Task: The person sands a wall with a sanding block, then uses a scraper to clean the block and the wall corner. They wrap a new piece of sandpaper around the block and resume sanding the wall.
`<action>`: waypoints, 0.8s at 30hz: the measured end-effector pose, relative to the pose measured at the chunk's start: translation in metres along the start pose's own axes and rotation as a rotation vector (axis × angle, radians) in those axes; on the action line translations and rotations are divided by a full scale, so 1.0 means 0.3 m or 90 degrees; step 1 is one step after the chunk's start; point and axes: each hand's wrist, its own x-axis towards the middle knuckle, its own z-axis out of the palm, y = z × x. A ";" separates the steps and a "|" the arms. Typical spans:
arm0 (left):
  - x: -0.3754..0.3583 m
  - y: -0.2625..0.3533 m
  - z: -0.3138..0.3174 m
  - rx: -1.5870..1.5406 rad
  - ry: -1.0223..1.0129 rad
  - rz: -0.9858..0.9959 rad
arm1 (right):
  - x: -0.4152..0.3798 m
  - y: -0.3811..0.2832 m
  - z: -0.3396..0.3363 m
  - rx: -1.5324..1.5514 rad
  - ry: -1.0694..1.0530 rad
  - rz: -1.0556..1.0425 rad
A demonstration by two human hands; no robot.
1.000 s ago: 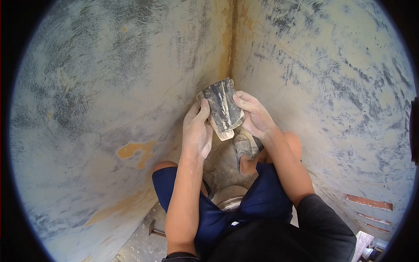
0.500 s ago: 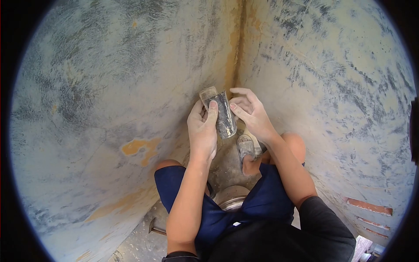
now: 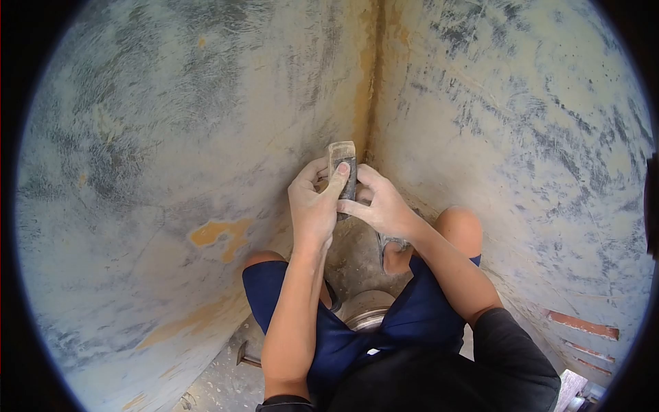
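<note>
Both my hands hold a small block wrapped in dark, worn sheet, its pale dusty end pointing up and away from me. My left hand grips it from the left, with the thumb pressed on its face. From the right, my right hand pinches its side and lower part, with the thumb across the lower end. White dust covers the fingers of both hands. The hands hide part of the block.
Walls with patchy plaster rise at left and right, meeting in a brown-stained corner. Below are my knees, a sandaled foot, a round seat-like object and a metal piece on the floor.
My right hand has moved left and closed on the block. The dark sheet, whose loose flap stood out to the right, now lies round the block, which is more upright.
</note>
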 end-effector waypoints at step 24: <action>-0.093 -0.113 0.034 0.220 0.094 0.311 | -0.013 0.036 0.066 -0.115 0.000 -0.050</action>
